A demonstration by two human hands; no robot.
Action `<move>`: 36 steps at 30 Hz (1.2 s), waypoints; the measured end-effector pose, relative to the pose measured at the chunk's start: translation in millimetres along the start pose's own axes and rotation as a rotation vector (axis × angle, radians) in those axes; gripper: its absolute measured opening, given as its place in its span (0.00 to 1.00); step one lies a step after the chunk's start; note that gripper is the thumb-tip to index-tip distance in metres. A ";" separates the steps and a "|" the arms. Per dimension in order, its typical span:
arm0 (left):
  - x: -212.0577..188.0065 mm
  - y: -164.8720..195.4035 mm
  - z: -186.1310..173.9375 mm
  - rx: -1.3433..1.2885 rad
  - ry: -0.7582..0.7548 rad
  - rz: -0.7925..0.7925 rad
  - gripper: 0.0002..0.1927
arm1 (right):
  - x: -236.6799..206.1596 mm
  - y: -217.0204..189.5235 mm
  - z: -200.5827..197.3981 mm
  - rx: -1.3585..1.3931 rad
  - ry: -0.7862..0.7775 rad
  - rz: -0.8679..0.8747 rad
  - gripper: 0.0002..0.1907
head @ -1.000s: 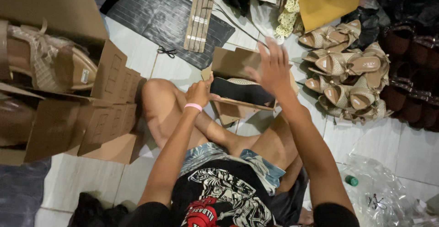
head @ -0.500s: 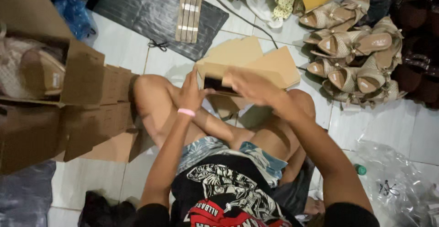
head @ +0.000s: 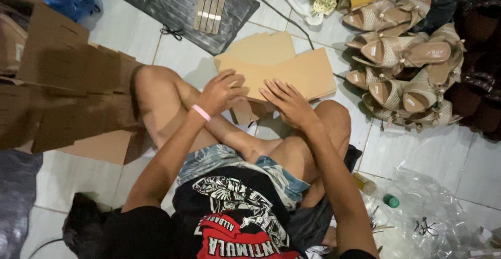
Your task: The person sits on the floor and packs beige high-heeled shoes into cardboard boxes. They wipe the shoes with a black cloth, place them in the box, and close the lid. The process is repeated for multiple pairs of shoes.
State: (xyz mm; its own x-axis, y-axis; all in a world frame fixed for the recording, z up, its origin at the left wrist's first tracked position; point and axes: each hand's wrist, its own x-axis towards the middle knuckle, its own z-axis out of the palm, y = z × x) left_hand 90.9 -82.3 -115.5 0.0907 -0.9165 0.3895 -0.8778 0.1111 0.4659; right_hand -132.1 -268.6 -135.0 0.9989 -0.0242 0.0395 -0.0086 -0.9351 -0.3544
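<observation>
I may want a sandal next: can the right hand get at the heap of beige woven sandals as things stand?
Probably yes: the right hand rests on the flat tan cardboard box, and only bare white floor tile lies between it and the beige woven sandals.

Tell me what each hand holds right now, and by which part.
Both hands are on the tan cardboard box: the left hand curls over its near left edge, the right hand presses flat on its near top surface.

Black printed shirt point(head: 229, 222), patterned shorts point(head: 271, 173), pink wristband point(head: 201, 112)
</observation>
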 end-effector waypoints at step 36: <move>-41.4 -40.2 6.5 0.060 0.106 0.036 0.23 | 11.4 22.1 5.9 0.136 -0.256 -0.042 0.44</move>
State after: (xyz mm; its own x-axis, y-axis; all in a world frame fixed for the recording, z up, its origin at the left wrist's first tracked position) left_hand 119.4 -51.3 -155.5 0.1050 -0.8661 0.4887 -0.9076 0.1173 0.4030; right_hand -120.6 -287.4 -148.0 0.9775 0.1197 -0.1737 0.0220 -0.8767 -0.4805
